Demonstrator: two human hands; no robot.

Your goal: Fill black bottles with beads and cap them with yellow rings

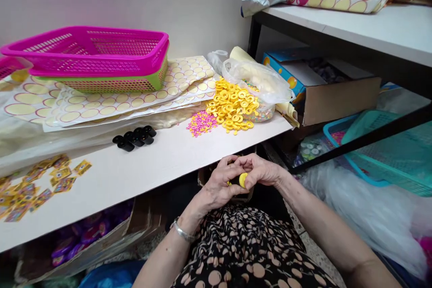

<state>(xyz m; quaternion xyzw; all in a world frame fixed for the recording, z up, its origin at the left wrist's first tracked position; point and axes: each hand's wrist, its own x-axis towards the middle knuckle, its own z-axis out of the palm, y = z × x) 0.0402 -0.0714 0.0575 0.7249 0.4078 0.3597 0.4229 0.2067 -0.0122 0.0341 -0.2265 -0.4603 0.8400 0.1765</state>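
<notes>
My two hands meet just off the table's front edge, above my lap. With thumb and fingers, my right hand (261, 171) grips a small round yellow piece (243, 180). My left hand (221, 182) curls closed beside it, fingertips against the right ones. A bit of yellow and something dark show between its fingers, too covered to name. On the table beyond lies a heap of yellow rings (232, 103), with small pink and yellow bits (201, 123) spilled next to it. Several short black cylinders (135, 138) stand and lie in a group further left.
Small printed packets (64, 175) lie at the table's left. Behind are a pink basket (118, 64) on a green one, circle-printed sheets (189, 72) and a clear bag (259, 81). An open carton (340, 99) and a turquoise basket (388, 144) sit right, below a white shelf (381, 31).
</notes>
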